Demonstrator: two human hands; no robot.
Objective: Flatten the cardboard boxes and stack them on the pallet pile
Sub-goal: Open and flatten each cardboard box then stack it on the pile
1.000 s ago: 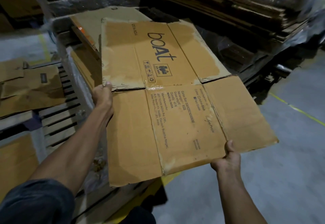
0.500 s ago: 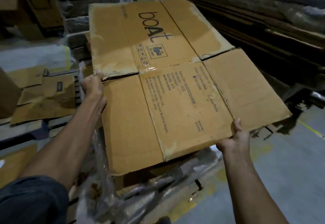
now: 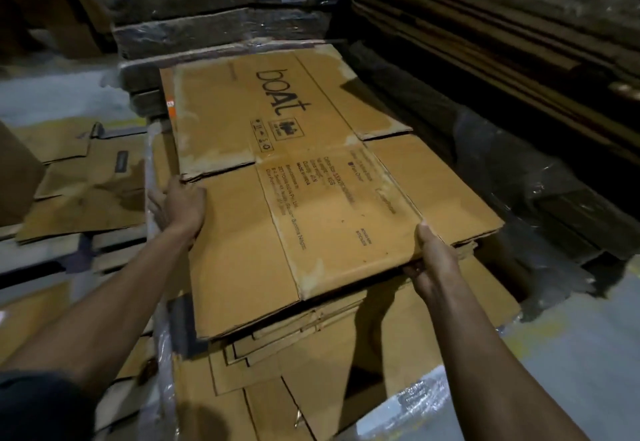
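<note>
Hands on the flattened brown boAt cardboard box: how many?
2. The left hand grips its left edge near the flap slit; the right hand grips its near edge, thumb on top. The flattened brown boAt cardboard box hides some fingers.

dark sleeve [image 3: 38,406], bare forearms
</note>
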